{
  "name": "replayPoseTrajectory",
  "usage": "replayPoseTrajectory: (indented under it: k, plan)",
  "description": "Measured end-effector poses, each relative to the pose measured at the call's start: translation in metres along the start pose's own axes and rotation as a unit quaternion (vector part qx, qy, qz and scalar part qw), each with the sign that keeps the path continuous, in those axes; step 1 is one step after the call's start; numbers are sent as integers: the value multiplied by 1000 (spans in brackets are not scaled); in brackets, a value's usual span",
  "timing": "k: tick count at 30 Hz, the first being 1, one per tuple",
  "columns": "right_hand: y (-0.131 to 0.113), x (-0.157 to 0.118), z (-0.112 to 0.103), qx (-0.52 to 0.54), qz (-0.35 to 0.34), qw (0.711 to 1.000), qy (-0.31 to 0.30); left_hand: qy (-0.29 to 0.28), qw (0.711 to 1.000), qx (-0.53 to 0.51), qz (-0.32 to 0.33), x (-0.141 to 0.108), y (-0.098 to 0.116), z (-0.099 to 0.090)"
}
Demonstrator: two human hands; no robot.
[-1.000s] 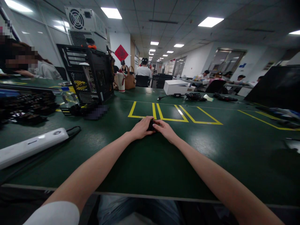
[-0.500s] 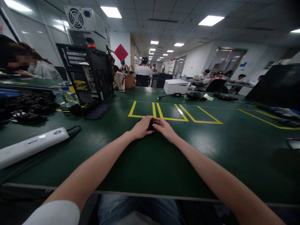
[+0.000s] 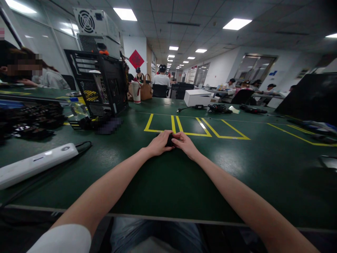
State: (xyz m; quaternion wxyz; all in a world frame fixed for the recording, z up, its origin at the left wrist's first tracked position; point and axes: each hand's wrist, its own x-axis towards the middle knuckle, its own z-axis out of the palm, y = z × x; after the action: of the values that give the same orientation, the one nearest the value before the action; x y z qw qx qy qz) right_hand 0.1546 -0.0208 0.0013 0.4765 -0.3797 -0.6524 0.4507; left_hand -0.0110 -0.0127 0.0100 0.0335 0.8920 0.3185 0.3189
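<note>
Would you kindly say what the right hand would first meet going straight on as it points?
Probably the small black object, which the right hand may already touch; the left hand lies just beyond.

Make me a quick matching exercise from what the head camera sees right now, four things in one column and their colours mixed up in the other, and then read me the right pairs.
Things:
1. Small object between the left hand and the right hand
2. Long casing lying at the left
3. Handbag
4. Tape outlines

Colours:
A. Brown
B. Yellow
C. Black
D. White

Right pairs: 1-C, 2-D, 3-A, 4-B.
</note>
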Motion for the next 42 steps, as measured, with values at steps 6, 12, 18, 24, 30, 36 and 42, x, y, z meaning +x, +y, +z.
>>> replayPoseTrajectory:
  k: [6, 12, 18, 24, 30, 36, 42]
  plan:
    - [-1, -2, 0, 11, -1, 999, -30, 2, 1000, 1, 1, 0, -3, 2]
    - [-1, -4, -1, -4, -41, 999, -20, 0, 1000, 4, 5, 0, -3, 2]
    - [0, -2, 0, -14, -19, 1000, -13, -1, 1000, 2, 7, 0, -2, 0]
    - [-2, -4, 0, 13, -29, 999, -36, -3, 1000, -3, 1, -1, -2, -1]
    - [-2, -4, 0, 3, -33, 999, -14, -2, 1000, 2, 3, 0, -2, 0]
    - [-3, -3, -1, -7, -17, 999, -28, 0, 1000, -4, -1, 0, -2, 1]
    - [-3, -5, -1, 21, -26, 999, -39, -1, 1000, -1, 1, 0, -3, 1]
